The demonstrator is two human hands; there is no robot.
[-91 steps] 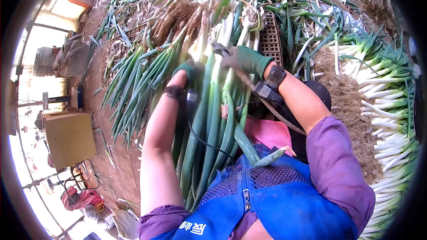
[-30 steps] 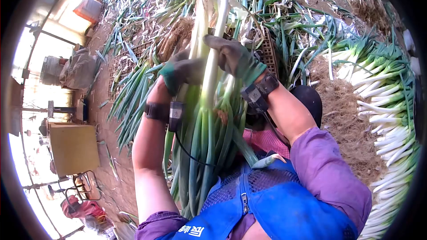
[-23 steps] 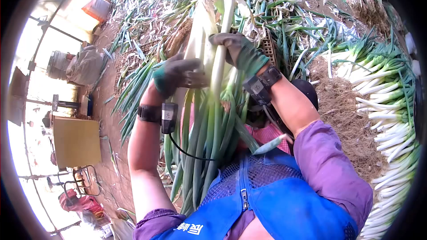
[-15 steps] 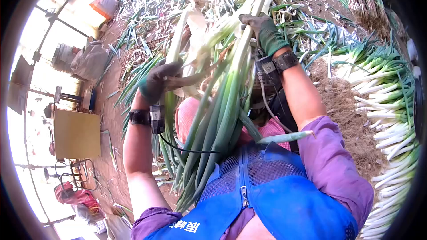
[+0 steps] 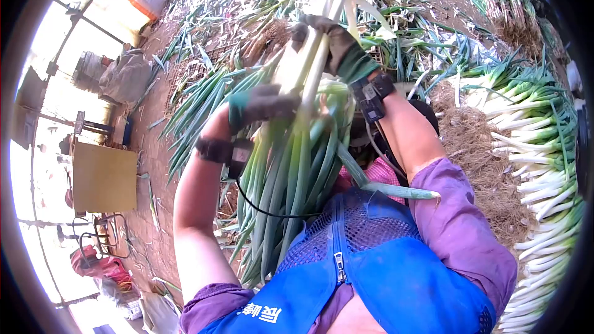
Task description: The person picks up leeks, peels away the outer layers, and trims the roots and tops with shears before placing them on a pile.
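Observation:
My right hand (image 5: 339,49), in a dark glove with a green cuff, is closed round the pale shafts of a bunch of green onions (image 5: 296,167). Their white ends point away from me, and the long green leaves hang toward my lap. My left hand (image 5: 265,106), gloved alike, lies across the bunch lower down, where white turns to green. Motion smears its fingers, so I cannot make out their grip. A loose pale strip of leaf (image 5: 374,15) hangs off the shafts beyond my right hand. One bent green leaf (image 5: 402,191) rests over my vest.
Trimmed green onions (image 5: 538,179) lie in a long row at right, beside a mass of roots (image 5: 479,154). Leaf scraps (image 5: 241,0) litter the ground ahead. More green onions (image 5: 198,111) lie at left. A tan board (image 5: 105,176) stands farther left.
My right hand has come left and slightly nearer with the bunch. My left hand has moved right onto the shafts; the dry leaf it held no longer shows in it.

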